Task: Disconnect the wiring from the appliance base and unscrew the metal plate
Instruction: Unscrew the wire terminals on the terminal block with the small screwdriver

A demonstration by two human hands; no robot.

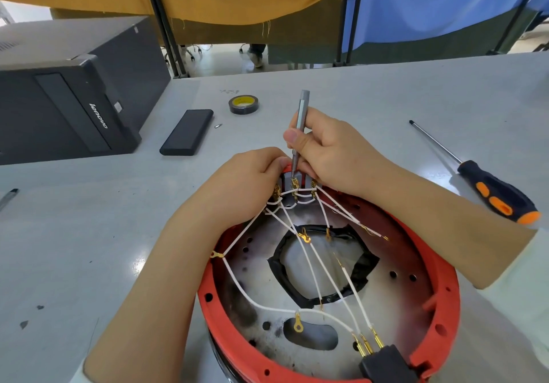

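A round red appliance base [442, 293] lies on the grey table, its scorched metal plate [395, 302] facing up with a black-edged hole in the middle. White wires [309, 264] with gold terminals fan from a grey switch block [289, 180] at the far rim toward a black plug [386, 363] at the near rim. My left hand [246, 180] grips the switch block at its left side. My right hand [329, 151] holds a slim grey precision screwdriver [301, 121] upright, its tip on the middle terminal of the block.
A large orange-and-black screwdriver [487, 186] lies to the right. A black flat case [187, 136], a loose bit [218, 126] and a roll of black tape [243, 104] sit beyond the base. A black computer tower [68, 97] fills the left.
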